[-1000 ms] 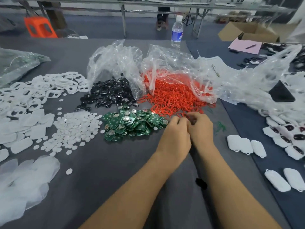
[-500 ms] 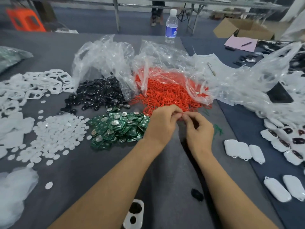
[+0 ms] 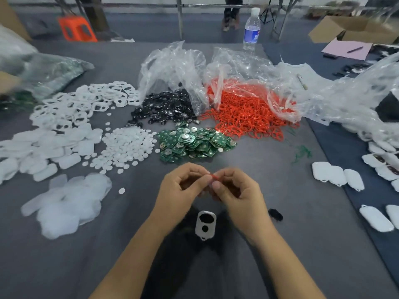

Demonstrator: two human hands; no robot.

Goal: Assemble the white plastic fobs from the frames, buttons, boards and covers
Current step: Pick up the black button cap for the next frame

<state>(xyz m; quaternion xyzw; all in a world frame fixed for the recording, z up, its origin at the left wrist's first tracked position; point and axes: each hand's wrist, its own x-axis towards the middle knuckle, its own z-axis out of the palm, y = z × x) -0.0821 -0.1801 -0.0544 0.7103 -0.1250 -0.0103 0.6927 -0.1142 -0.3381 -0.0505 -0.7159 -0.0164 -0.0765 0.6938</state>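
Your left hand [image 3: 181,190] and right hand [image 3: 239,195] meet above the near middle of the surface [image 3: 291,251]. The fingers of both are curled and pinched on one red ring [image 3: 213,176]; blur hides which fingers hold it.

Judgement: the ring looks thin, light and floppy. Hold it by opposite sides under gentle tension, or it may twist or spring away.

The white frame [image 3: 205,225] lies flat just nearer than your hands. It is probably stiff, light and quick to slide, so steady it by its long sides.

Room: open surface lies left of the frame. A small black part [image 3: 275,214] sits to its right, the green boards [image 3: 194,141] beyond your hands, and white fobs [image 3: 336,175] toward the right edge.
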